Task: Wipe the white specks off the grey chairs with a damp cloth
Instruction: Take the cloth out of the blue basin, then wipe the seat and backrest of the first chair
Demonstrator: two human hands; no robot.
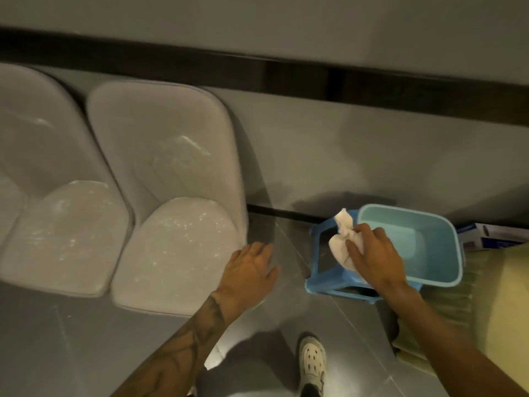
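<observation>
R hand point(373, 255) grips cloth point(342, 245), chairs point(177, 247) speckled

Open floor point(289, 239) at twelve; speckled chair point(177, 253) walls off my nine, blue stool point(315, 286) and basin point(440, 253) crowd my three.

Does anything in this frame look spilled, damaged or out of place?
Yes: white specks are scattered over the seats of both grey chairs, odd on otherwise plain upholstery. Nothing looks spilled or broken around the basin, where the right hand grips the cloth.

Bunched, twisted white cloth point(338, 247), two grey chairs point(171, 239) side by side, seats white-specked
</observation>
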